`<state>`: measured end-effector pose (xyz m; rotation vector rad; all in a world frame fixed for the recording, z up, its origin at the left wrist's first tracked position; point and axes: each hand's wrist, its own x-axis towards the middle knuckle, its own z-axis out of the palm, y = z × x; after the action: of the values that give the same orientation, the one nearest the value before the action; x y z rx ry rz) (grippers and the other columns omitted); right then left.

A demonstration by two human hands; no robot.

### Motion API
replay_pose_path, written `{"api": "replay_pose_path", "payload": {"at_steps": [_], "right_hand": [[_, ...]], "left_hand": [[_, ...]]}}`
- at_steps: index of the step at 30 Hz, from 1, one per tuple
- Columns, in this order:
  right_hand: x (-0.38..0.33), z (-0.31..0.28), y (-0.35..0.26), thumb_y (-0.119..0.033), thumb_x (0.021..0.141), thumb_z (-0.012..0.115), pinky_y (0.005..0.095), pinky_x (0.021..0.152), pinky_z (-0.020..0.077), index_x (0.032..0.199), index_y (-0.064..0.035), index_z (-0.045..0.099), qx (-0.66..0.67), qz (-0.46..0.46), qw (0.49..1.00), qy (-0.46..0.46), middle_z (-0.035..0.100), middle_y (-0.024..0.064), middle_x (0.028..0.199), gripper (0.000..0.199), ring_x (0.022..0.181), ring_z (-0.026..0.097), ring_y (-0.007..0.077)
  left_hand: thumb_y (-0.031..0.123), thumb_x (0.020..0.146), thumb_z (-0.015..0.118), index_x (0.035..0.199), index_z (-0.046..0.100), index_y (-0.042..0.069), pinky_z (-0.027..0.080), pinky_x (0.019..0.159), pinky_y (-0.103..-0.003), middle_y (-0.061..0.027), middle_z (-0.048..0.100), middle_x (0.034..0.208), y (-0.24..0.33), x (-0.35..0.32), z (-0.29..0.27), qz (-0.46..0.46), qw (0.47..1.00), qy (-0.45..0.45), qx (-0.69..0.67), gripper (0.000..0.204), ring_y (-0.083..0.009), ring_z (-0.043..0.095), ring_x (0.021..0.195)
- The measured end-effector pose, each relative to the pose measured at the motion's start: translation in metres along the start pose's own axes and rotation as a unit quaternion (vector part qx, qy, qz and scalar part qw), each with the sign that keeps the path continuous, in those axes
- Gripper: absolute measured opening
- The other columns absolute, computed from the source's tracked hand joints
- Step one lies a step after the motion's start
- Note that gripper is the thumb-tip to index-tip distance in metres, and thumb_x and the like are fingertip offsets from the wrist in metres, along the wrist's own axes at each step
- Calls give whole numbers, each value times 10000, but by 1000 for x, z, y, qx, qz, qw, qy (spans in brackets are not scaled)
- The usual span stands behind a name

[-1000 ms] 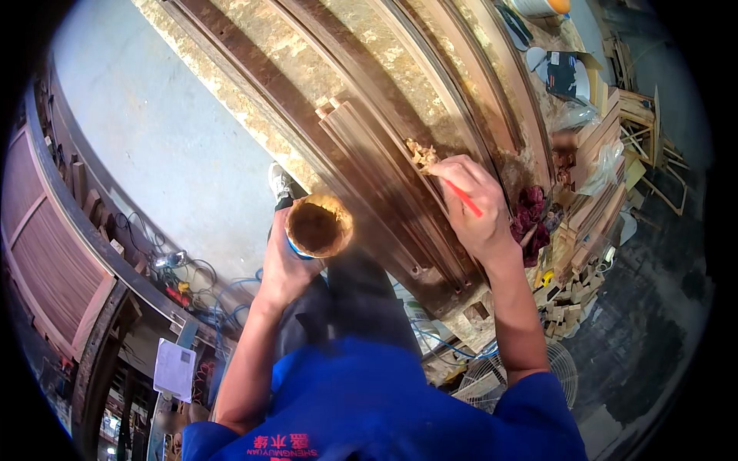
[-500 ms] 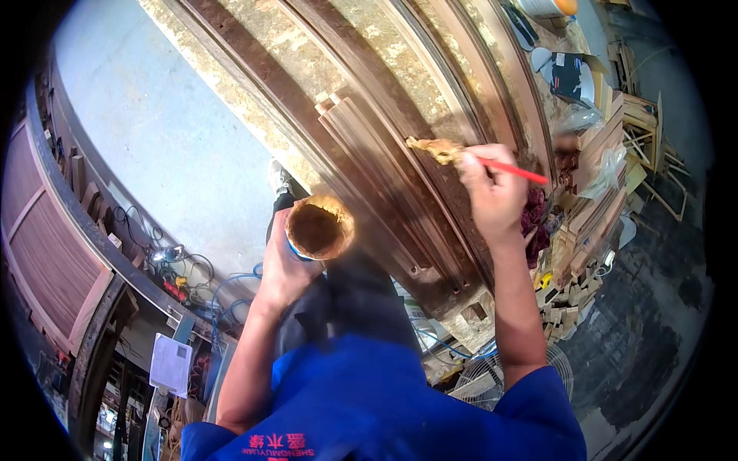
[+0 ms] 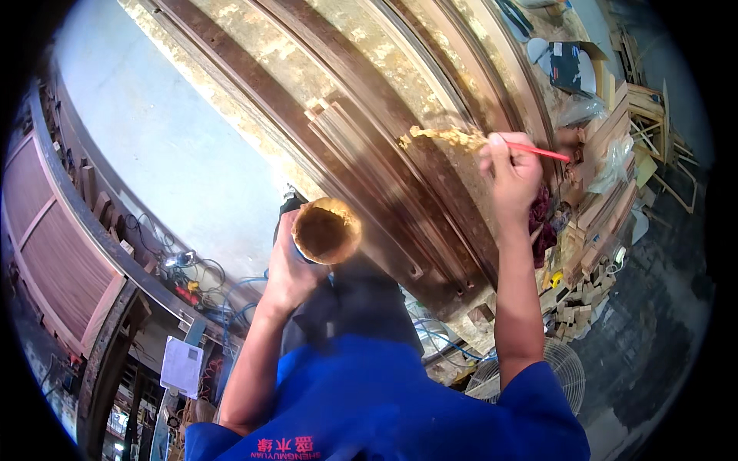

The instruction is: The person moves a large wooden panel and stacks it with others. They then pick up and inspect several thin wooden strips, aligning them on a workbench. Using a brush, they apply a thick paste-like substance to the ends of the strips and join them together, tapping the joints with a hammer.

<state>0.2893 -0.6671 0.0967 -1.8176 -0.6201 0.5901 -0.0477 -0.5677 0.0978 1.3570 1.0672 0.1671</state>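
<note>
Left hand: my left hand (image 3: 289,263) is wrapped round the cup (image 3: 355,229), gripping it from its left side; I cannot see where the fingertips end.
Cup: mouth toward me, above my dark trousers (image 3: 350,307), rim crusted with paste; a steady, level hold seems best, since a tilt could spill what is in it.
Right hand: the fingers of my right hand (image 3: 510,173) are pinched on the red-handled tool (image 3: 543,151), close to its coated end; so short a grip should give fine control.
Tool: handle pointing right, coated end pointing left, well apart from the cup.
Paste: thick, yellow-brown paste (image 3: 453,137) clings in lumps along the coated end; a load that heavy could drop, so a slow wrist suits it better than a flick.
Wooden strips: the bundle of narrow wooden strips (image 3: 350,142) lies on the spattered worktop (image 3: 373,54), left of the tool's tip; whether that tip touches anything I cannot tell.
Pressure: light contact with only the tip, I judge, leaves less excess than pushing the whole lump down.
</note>
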Motion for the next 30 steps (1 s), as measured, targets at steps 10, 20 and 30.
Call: {"api": "replay_pose_path", "payload": {"at_steps": [10, 20, 30], "right_hand": [[-39, 100, -191, 35, 891, 686, 360, 681, 570, 1071, 3, 642, -69, -263, 910, -312, 696, 157, 884, 188, 750, 693, 273], [46, 263, -245, -133, 1036, 634, 249, 558, 491, 1061, 6, 645, 94, 27, 986, -134, 709, 118, 852, 142, 615, 599, 118], [126, 401, -311, -168, 1038, 640, 250, 545, 463, 1076, -30, 655, 196, 141, 965, -99, 679, 74, 865, 144, 673, 608, 108]], "left_hand": [[131, 695, 926, 1293, 539, 42, 506, 978, -412, -165, 613, 1185, 57, 38, -66, 131, 987, 29, 88, 718, -328, 628, 1115], [69, 709, 872, 1290, 516, 33, 507, 957, -397, -188, 614, 1197, 82, 115, -261, 103, 987, 110, -48, 682, -348, 633, 1131], [41, 746, 789, 1288, 503, 30, 523, 928, -413, -218, 654, 1130, 124, 202, -436, 88, 985, 140, -43, 613, -367, 664, 1083]]}}
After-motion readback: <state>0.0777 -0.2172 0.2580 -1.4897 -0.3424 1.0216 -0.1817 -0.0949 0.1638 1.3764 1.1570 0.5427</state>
